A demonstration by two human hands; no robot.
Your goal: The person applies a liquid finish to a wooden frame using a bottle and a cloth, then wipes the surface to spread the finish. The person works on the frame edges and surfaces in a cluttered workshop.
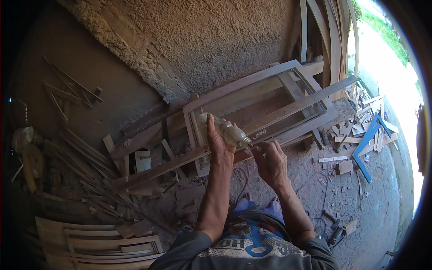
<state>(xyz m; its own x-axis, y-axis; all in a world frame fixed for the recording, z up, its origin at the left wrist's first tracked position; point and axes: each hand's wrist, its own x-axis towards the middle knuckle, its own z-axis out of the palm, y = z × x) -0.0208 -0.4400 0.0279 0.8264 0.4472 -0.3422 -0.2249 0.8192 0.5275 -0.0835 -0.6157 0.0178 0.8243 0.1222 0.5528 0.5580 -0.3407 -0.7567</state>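
My left hand (218, 138) is wrapped round a clear, dusty-looking bottle (235, 134), which lies tilted with its neck toward the right. Close to the bottle's mouth, my right hand (272, 163) is closed in a pinch; whatever sits between its fingertips is too small to make out. Both hands are above a long wooden plank (294, 110). That plank lies slantwise across a rectangular wooden frame (240, 87), whose opening shows beyond the bottle.
Wood strips (101, 155) are piled at left, and slatted wooden panels (112, 243) lie lower left. A blue angled piece (365, 143) rests among offcuts at right. Tall boards (332, 40) lean beside the rough wall (216, 40). A dark power tool (336, 235) is on the floor, lower right.
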